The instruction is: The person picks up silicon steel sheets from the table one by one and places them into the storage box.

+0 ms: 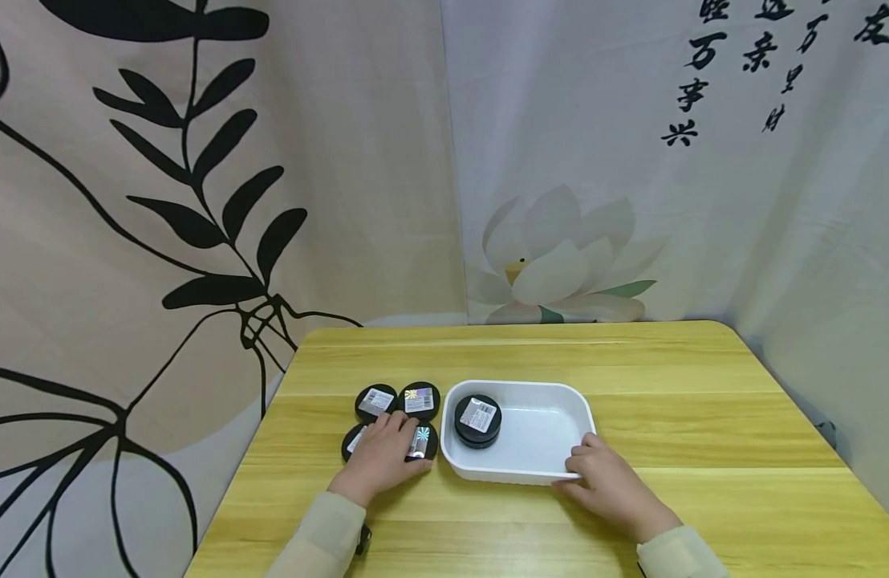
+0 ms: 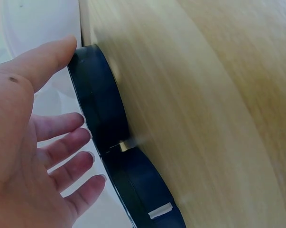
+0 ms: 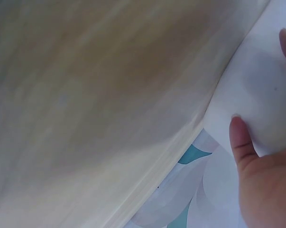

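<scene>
My left hand (image 1: 385, 456) is over a cluster of several flat, round black containers (image 1: 420, 400) with white or shiny labels on top. In the left wrist view the thumb touches the side of one black container (image 2: 97, 95), and the other fingers lie loosely over the tops. Part of the cluster is hidden beneath the hand. To its right sits a white rectangular tray (image 1: 545, 429), holding labelled black round containers (image 1: 478, 419) that look stacked at its left end. At the tray's near right corner my right hand (image 1: 606, 486) grips the rim, thumb against the outer wall.
The light wooden table (image 1: 704, 401) extends to the right of the tray and behind it. A printed curtain (image 1: 372, 160) hangs beyond the table's back edge. Beside the left sleeve a small dark object (image 1: 363, 539) shows partly.
</scene>
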Motion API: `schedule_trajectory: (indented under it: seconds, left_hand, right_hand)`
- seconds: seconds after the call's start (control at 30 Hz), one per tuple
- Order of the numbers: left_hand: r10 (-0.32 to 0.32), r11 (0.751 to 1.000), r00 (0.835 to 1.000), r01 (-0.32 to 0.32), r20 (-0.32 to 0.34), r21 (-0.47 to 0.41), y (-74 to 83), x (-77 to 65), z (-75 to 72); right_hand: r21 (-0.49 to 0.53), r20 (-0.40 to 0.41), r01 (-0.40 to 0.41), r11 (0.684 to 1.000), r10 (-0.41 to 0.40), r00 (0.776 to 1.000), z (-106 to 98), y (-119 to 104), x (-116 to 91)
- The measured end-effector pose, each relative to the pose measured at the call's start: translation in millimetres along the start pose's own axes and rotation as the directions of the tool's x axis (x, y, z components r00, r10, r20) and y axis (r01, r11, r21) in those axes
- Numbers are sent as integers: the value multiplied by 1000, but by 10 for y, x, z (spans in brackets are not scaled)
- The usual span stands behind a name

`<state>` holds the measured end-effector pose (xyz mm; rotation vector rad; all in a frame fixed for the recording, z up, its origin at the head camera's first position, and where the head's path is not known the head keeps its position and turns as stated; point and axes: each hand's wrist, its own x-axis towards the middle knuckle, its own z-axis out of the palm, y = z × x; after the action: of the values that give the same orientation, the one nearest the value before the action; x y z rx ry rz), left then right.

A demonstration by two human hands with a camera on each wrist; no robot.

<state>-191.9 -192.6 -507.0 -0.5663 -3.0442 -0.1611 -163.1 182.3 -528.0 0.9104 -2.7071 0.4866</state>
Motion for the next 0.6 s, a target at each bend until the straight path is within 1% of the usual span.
schedule_trajectory:
  seconds: [0.33,0.6]
  left_hand:
    - [-32,999,999,32,20,-28,-14,5,-3]
    - [-35,999,999,35,20,-31,-17,9,-5]
  right_hand:
    - [8,6,-8,1000,8,1000,-27,-16,7]
    - [-3,11,-21,1000,21,1000,0,8,1]
